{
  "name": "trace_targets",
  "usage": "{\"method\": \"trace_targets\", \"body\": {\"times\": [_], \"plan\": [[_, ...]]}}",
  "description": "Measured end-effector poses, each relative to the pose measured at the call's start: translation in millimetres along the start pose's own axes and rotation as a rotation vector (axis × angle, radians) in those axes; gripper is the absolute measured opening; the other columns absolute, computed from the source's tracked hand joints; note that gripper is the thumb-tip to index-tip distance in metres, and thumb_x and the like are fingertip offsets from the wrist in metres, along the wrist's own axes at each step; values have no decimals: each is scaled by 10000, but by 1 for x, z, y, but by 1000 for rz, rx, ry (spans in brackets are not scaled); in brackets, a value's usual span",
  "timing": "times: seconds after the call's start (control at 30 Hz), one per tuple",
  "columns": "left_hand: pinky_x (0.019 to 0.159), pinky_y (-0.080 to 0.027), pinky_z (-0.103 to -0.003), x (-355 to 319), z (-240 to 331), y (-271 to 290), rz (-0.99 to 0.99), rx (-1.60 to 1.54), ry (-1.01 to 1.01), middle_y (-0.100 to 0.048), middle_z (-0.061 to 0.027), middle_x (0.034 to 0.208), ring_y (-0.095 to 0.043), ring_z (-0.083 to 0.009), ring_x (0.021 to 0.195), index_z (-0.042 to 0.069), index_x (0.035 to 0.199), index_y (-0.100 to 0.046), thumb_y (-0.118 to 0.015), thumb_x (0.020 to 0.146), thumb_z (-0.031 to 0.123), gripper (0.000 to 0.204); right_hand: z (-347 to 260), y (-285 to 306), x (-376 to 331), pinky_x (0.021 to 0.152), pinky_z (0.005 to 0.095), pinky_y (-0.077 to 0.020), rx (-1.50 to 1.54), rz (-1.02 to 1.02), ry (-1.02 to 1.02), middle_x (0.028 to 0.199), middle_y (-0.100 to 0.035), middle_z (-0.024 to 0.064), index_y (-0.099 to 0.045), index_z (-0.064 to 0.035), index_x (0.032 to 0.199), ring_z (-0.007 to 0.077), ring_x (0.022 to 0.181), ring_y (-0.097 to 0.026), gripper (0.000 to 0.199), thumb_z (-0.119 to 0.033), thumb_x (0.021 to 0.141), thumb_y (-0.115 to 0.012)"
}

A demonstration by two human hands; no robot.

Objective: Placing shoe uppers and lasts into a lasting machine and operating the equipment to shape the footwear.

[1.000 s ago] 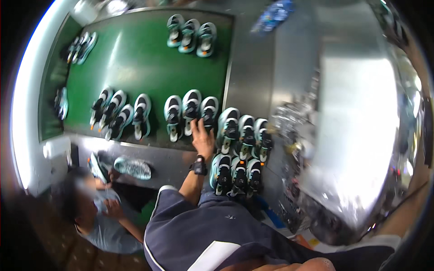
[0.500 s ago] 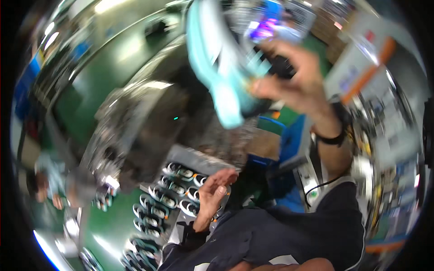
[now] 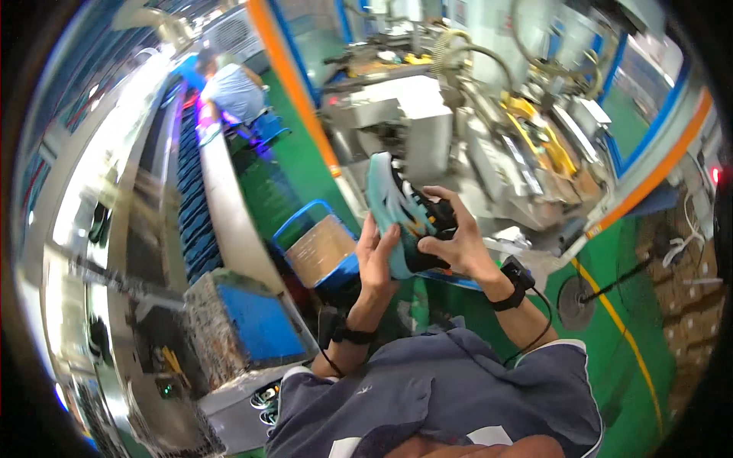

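A sneaker [image 3: 393, 210] with a pale teal and white sole, a black upper and small orange details is held up in front of me, toe pointing away. My left hand [image 3: 374, 263] grips it along the sole side, thumb against the sole. Around the dark heel and collar, my right hand [image 3: 466, 248] is closed, its thumb pressing near the heel. Part of the upper is hidden by the right fingers. Both wrists wear black bands, and a cable runs from the right one.
A conveyor with a dark blue ribbed belt [image 3: 195, 206] runs along the left, near a seated person [image 3: 233, 91]. A blue-framed cart [image 3: 317, 248] with cardboard stands beyond my left hand. Ahead is a machine bench with yellow parts [image 3: 534, 130]. A round-based stand [image 3: 576, 301] is at right; shoes [image 3: 266, 397] lie lower left.
My view has swung to the right, away from the rows of shoes. The sneaker, held up by my right hand alone before, is lower now, and my left hand has taken hold too.
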State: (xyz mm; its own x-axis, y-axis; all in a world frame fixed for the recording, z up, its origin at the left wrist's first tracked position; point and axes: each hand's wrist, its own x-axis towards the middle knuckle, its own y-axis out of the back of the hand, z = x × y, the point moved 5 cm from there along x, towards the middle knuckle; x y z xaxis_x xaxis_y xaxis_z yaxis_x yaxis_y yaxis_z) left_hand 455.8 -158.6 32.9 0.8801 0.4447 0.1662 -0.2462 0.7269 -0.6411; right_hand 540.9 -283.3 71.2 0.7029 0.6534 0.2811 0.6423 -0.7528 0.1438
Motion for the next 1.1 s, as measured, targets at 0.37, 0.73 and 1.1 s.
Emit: {"method": "trace_targets", "body": {"times": [0.37,0.73,1.1], "plan": [[907,-468,-313,242,-247,-87,-166,564,308,-551,-149,1264,-577,-209,1094,-45,1381,-377,-595,922,342,638,96,268,-13,816,273,-484,-215,810,-61,1013,-638,70,-583,-4,1180,134,875,-600,501,-26,691,-686],[976,-418,-500,431,-397,-64,4,1241,318,-442,-295,1335,-472,-464,1184,-97,1325,-329,-681,769,212,727,84,369,44,811,274,-482,-720,950,-211,1004,-628,67,-593,10,1158,151,886,-595,458,-10,705,-653],[827,-503,-302,252,-163,17,23,73,726,-616,-84,1102,-610,-155,950,-39,1220,-514,-665,841,92,429,254,361,328,797,392,-523,-1001,290,-676,956,-673,250,-672,3,973,338,898,-673,472,-272,605,-779]]}}
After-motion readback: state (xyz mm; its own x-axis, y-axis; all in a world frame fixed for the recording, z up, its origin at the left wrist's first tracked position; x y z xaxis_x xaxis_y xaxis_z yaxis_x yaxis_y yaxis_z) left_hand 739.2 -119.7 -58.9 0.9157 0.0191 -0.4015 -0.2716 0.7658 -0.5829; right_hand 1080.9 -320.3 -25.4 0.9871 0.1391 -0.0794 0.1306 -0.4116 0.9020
